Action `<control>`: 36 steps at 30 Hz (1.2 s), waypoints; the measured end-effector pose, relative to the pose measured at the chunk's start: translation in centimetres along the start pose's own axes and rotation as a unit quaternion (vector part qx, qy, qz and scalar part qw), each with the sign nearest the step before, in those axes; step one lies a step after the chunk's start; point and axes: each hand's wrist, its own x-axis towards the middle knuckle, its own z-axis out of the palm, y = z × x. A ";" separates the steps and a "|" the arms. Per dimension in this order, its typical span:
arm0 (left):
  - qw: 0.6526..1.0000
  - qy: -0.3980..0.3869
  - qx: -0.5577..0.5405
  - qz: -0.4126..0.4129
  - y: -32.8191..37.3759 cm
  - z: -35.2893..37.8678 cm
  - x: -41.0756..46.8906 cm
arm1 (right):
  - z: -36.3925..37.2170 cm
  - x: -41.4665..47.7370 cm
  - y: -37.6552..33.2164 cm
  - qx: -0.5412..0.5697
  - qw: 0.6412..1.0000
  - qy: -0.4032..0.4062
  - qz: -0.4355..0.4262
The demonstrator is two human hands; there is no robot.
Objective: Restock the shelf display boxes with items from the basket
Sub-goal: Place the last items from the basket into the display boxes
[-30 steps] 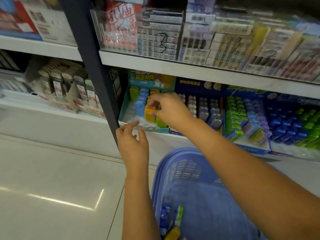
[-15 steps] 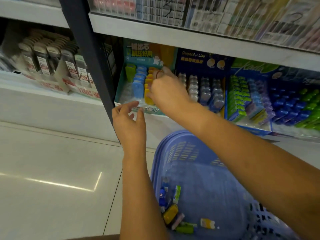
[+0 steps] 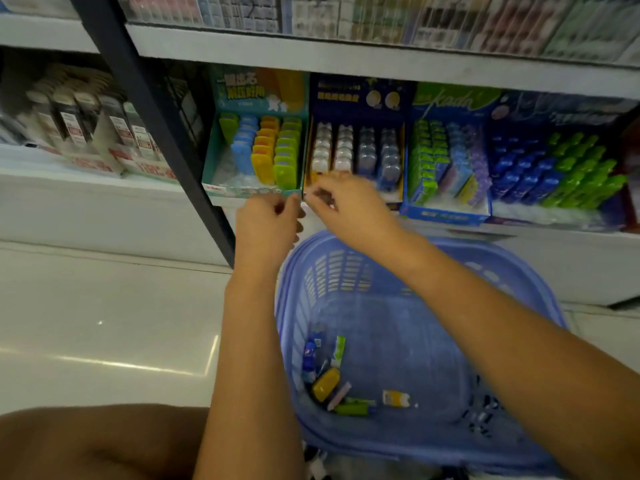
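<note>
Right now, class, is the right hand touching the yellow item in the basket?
Apart. Head view: right hand hovers well above the yellow item in the basket.

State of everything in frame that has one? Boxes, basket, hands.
Teal display box: partly filled; leftmost row mostly bare.
Dark blue display box: four rows stocked.
Basket: on the floor, a few loose items inside.
Left hand: fingers curled at the teal box's front edge; grip unclear.
Right hand: fingers curled beside it; blurred, grip unclear.

Soft, even indoor light; glare streaks the floor. Upper-shelf goods blurred, perhaps by motion. Straight lines bow near the edges.
</note>
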 end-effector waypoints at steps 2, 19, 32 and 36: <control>0.993 -0.112 0.031 -0.037 -0.1 2.4 -0.6 | 1.3 -4.4 4.1 0.006 0.992 -0.089 0.085; 0.810 -0.389 0.392 -0.197 -15.3 17.4 -9.8 | 14.4 -20.4 16.9 -0.053 0.773 -0.616 0.144; 0.839 -0.360 0.292 -0.285 -14.5 18.6 -8.5 | 12.7 -19.6 17.9 0.132 0.757 -0.580 0.269; 0.845 -0.317 -0.003 -0.431 -10.5 19.0 -6.8 | 7.1 -16.1 17.9 0.220 0.764 -0.535 0.286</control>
